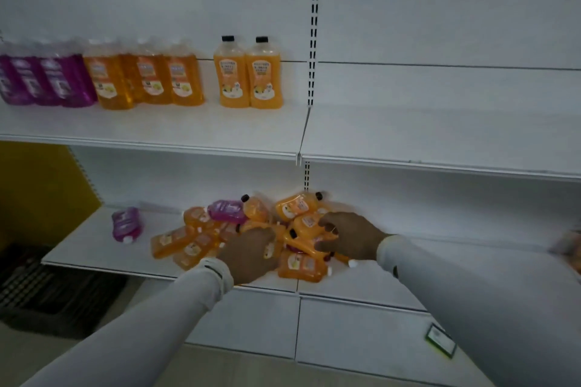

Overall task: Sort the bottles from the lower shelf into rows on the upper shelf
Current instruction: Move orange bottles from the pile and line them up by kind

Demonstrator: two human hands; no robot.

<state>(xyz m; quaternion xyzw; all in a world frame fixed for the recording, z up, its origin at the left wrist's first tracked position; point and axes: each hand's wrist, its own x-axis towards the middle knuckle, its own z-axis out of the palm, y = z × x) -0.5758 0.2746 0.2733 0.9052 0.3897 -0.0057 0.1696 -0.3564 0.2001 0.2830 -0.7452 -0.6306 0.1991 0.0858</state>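
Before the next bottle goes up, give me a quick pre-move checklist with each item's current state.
1. Right hand grips an orange bottle in the pile: ok.
2. Left hand has a bottle: cannot tell, it lies over the pile.
3. Free space on the upper shelf right of the black-capped pair: ok.
4. Upper rows sorted by colour: ok.
5. Lower shelf emptied: not ok; stray purple bottle lies apart.

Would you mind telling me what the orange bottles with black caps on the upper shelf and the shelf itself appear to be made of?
The orange bottles with black caps look like clear plastic: the orange liquid shows through the walls, with a paler empty band under the dark caps, and printed labels on the front. The upper shelf looks like white-painted sheet metal, with a smooth matte surface and a thin folded front edge, though that is a guess.
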